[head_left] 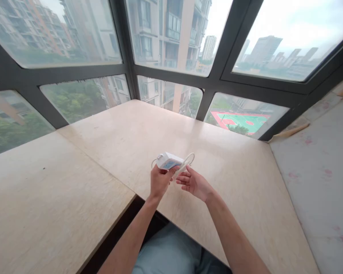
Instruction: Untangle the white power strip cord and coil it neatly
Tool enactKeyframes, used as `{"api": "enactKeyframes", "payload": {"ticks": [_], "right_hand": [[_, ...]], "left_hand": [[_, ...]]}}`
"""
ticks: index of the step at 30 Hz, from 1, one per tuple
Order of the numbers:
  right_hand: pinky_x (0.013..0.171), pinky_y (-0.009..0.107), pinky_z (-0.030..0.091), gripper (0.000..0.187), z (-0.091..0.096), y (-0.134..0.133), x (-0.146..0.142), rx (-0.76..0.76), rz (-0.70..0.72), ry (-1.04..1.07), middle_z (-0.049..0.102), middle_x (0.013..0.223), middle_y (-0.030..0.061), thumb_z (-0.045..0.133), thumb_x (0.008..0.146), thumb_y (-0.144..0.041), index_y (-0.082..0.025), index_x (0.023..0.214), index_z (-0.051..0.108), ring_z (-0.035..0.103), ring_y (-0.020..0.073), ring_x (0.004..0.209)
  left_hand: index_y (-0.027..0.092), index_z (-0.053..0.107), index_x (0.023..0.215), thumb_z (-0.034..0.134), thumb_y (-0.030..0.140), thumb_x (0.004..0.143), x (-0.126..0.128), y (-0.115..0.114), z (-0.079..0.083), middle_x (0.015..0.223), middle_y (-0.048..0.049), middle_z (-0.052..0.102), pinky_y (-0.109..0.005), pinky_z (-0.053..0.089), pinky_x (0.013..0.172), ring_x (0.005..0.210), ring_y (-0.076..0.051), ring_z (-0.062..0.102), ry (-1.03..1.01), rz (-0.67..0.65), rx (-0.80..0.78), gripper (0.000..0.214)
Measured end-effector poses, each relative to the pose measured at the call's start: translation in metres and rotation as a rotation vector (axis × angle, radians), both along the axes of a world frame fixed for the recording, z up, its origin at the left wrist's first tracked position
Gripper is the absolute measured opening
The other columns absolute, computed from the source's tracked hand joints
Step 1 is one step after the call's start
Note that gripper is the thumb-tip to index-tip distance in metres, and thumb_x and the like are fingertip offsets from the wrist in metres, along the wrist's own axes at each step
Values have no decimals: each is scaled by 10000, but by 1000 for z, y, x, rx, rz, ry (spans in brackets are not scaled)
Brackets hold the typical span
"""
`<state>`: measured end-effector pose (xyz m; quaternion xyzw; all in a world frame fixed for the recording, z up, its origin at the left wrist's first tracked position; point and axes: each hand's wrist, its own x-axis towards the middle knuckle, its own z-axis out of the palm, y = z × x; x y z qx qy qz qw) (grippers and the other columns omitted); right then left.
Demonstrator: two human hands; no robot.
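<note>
A white box-shaped device (168, 160) with a blue label on its near side is held above the stone counter. Its exact kind is not clear. My left hand (161, 182) is closed around its lower edge, with the thumb across the front. A white cable (190, 156) bends in a loop at the device's right side, and part of it passes by my left thumb. Close to that cable, my right hand (194, 184) has its fingers stretched out and apart, palm turned toward the device. Whether its thumb touches the cable, I cannot tell.
The beige stone counter (217, 160) spreads out beneath my hands, with a seam and a cut-out edge at the near left. Dark window frames (171, 78) border it at the back. On the right stands a wall (322, 179) with floral paper, peeling near the top.
</note>
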<state>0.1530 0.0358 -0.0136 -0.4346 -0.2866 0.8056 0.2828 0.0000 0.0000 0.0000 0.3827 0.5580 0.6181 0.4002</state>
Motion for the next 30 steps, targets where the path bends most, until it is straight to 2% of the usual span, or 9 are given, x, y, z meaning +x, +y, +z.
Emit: {"api": "enactKeyframes", "payload": {"ticks": [3, 6, 8, 10, 12, 16, 22, 27, 30], "right_hand": [[471, 198, 363, 333, 23, 3, 27, 343, 86, -433, 681, 696, 65, 743, 749, -452, -130, 735, 657, 562, 108, 578], [470, 222, 353, 374, 60, 2, 38, 690, -43, -562, 643, 660, 38, 630, 814, -525, -151, 803, 658, 507, 109, 535], [613, 267, 460, 426, 83, 0, 32, 988, -88, -572, 687, 953, 85, 659, 787, -522, -179, 1040, 648, 608, 167, 774], [792, 333, 488, 599, 99, 0, 19, 1227, 54, -632, 619, 1227, 111, 751, 707, -469, -216, 1223, 583, 590, 230, 1042], [848, 360, 475, 594, 105, 3, 7, 1332, 225, -726, 633, 1208, 95, 785, 675, -404, -229, 1209, 595, 588, 245, 1061], [688, 295, 474, 316, 98, 25, 14, 1239, 196, -750, 669, 804, 10, 752, 723, -405, -193, 937, 656, 605, 168, 739], [637, 290, 533, 481, 74, 73, 97, 744, -421, -384, 653, 743, 35, 795, 633, -580, -153, 779, 628, 626, 169, 702], [552, 262, 513, 360, 43, 97, 155, 396, -867, -290, 634, 687, 19, 840, 670, -402, -156, 752, 590, 600, 140, 621], [525, 252, 492, 311, 24, 105, 177, 326, -984, -333, 628, 672, 7, 836, 691, -316, -152, 755, 579, 583, 126, 586]], "left_hand": [[161, 654, 817, 800, 440, 662, 3, 2, -1, 610, 10, 628, -208, 371, 370, 425, -93, 498, 87, 26, 33, 351], [180, 632, 790, 782, 430, 690, 9, 6, -2, 530, 53, 532, -205, 361, 398, 418, -80, 437, 237, 31, 83, 309], [183, 625, 781, 760, 396, 720, 14, 7, -3, 523, 59, 506, -206, 350, 422, 432, -79, 420, 348, 13, 129, 260], [179, 618, 784, 728, 340, 751, 19, 8, -3, 567, 39, 547, -210, 359, 457, 479, -90, 453, 445, -23, 173, 198], [172, 610, 795, 694, 292, 773, 22, 8, -3, 625, 14, 593, -215, 374, 490, 523, -100, 483, 531, -41, 203, 148], [161, 599, 1067, 664, 349, 811, 7, 7, -2, 921, -49, 665, -221, 409, 509, 470, -53, 426, 650, -73, 266, 324], [167, 596, 1129, 585, 500, 841, -75, 15, -6, 888, -22, 620, -200, 417, 424, 418, -47, 449, 537, 52, 81, 441], [169, 650, 1009, 579, 469, 817, -134, 34, -8, 825, -11, 600, -192, 425, 396, 450, -76, 515, 536, 278, -49, 363], [170, 653, 997, 552, 438, 834, -162, 44, -7, 788, -6, 606, -189, 414, 405, 436, -81, 520, 647, 331, -91, 330]]}}
